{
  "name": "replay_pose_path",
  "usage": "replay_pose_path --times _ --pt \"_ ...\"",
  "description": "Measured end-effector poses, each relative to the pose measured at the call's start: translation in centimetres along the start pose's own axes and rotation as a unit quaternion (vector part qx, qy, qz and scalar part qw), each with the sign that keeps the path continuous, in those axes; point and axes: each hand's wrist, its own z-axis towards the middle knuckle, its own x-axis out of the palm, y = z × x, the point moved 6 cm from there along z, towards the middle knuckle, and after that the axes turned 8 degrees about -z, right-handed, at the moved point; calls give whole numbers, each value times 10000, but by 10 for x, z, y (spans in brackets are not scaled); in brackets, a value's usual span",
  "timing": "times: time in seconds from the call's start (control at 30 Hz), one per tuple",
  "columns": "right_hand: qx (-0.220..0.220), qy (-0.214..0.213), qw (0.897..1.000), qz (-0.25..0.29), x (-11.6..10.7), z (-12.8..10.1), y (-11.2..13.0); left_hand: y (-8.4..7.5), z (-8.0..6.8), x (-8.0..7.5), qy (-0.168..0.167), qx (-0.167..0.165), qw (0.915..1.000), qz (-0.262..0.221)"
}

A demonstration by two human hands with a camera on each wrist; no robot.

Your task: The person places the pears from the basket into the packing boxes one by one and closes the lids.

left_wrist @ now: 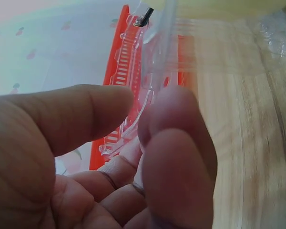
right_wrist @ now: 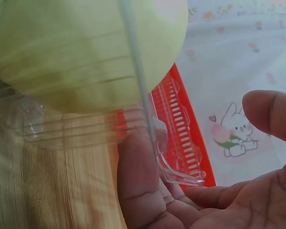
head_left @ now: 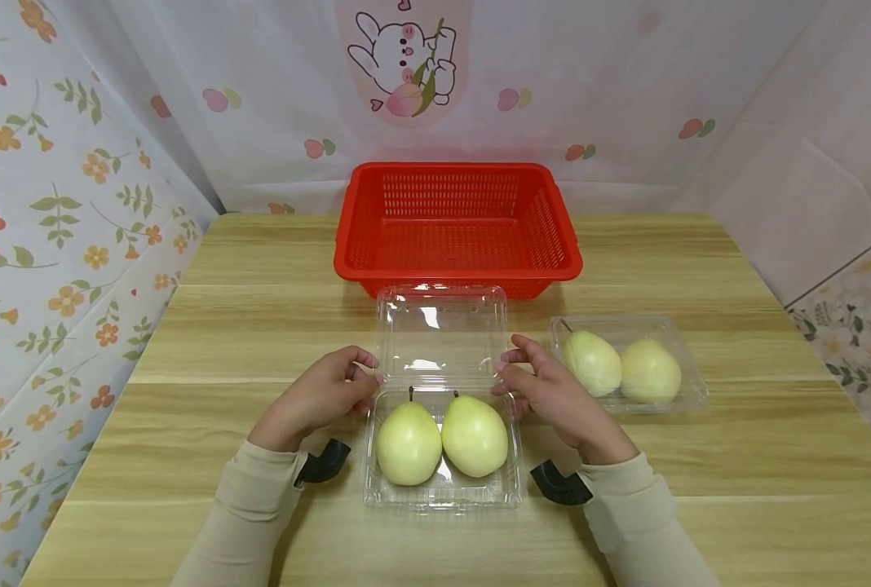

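Note:
A clear plastic clamshell box [head_left: 443, 496] stands before me with its lid [head_left: 439, 334] raised at the back. Two pale yellow-green pears [head_left: 409, 444] lie side by side in its base, stems pointing away. At the box's left side is my left hand [head_left: 325, 391], fingers bent by the lid's lower edge; in the left wrist view a gap shows between thumb [left_wrist: 109, 102] and fingers. My right hand [head_left: 553, 399] is at the right side, fingertips by the lid's edge. The right wrist view shows fingers [right_wrist: 140, 176] against the plastic, the thumb [right_wrist: 267, 112] well apart.
Behind the raised lid stands a red plastic basket [head_left: 457, 275] with slotted walls. To the right, another clear box [head_left: 688, 367] holds two pears [head_left: 650, 371]. All rest on a wood-grain table [head_left: 245, 342], with printed cloth [head_left: 259, 98] hanging behind and at the sides.

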Motion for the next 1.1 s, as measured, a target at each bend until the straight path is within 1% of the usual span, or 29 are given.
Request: replay_pose_path --times 0.13,0.33,0.6,0.87,1.0,1.1 --pt "-21 -9 10000 20 0 0 0 0 0 0 -15 -30 10000 -72" --pt "-129 -21 9999 90 -1 -1 1 0 -2 -3 -61 -250 9994 -244" --pt "-243 -107 9996 115 -2 -1 3 -2 -3 -5 -98 -234 9991 -354" --pt "-435 -221 9988 101 -4 0 4 -5 -1 -7 -178 -61 9989 -438" --pt "-394 -233 9988 170 -5 0 5 -8 -1 -7 -191 62 9986 -487" --pt "-303 -231 9987 326 -5 1 5 -8 -1 -8 -204 135 9984 -508"
